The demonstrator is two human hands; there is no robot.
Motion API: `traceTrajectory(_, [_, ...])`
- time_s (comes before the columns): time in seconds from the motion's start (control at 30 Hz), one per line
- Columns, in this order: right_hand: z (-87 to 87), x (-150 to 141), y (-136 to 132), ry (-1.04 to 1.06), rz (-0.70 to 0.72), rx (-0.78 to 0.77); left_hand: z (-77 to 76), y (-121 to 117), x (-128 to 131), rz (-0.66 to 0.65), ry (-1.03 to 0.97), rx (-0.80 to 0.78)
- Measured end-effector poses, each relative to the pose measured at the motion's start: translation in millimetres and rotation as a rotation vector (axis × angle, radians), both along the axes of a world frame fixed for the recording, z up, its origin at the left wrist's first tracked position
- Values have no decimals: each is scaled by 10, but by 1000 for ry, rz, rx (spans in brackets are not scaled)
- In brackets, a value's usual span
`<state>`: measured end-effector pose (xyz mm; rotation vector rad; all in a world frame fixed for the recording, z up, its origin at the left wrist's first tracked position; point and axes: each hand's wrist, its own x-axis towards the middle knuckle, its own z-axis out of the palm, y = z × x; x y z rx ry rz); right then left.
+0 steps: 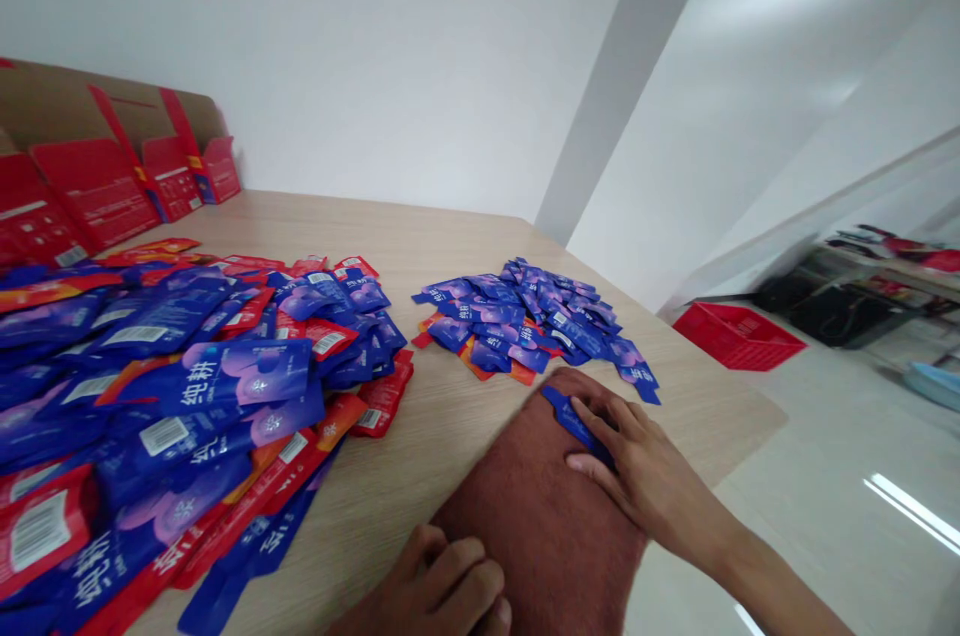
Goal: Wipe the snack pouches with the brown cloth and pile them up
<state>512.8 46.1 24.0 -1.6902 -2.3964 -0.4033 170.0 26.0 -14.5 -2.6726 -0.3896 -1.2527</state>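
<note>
A brown cloth (551,506) lies flat on the table near its front right edge. My right hand (634,461) is over its far part, fingers closed over a small blue packet (568,421) resting on the cloth. Most of that packet is hidden under the fingers. My left hand (450,581) is at the cloth's near left edge with its fingers curled; whether it pinches the fabric is partly hidden. Just beyond the cloth sits a pile of blue packets (517,316), a few orange ones among them.
A large heap of blue and red packets (217,376) covers the table's left side. Behind it stand opened red cartons (97,186) against the wall. On the floor to the right is a red basket (739,334). The wooden tabletop (390,476) ends at the right.
</note>
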Motion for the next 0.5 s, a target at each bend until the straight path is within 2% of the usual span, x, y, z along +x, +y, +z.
traceTrajectory(0.13, [246, -30, -74, 87, -76, -51, 50, -19, -18, 6, 24, -30])
traceTrajectory(0.2, [370, -120, -147, 236, -103, -46, 78, -27, -20, 11, 15, -30])
traceTrajectory(0.27, [436, -275, -251, 393, -51, -56, 103, -30, -13, 9, -5, -46])
traceTrajectory(0.37, [376, -580, -414, 462, 75, -142, 121, -28, 4, 31, -24, -58])
traceTrajectory(0.5, [104, -917, -529, 241, 195, -47, 77, -14, 24, 23, -39, -37])
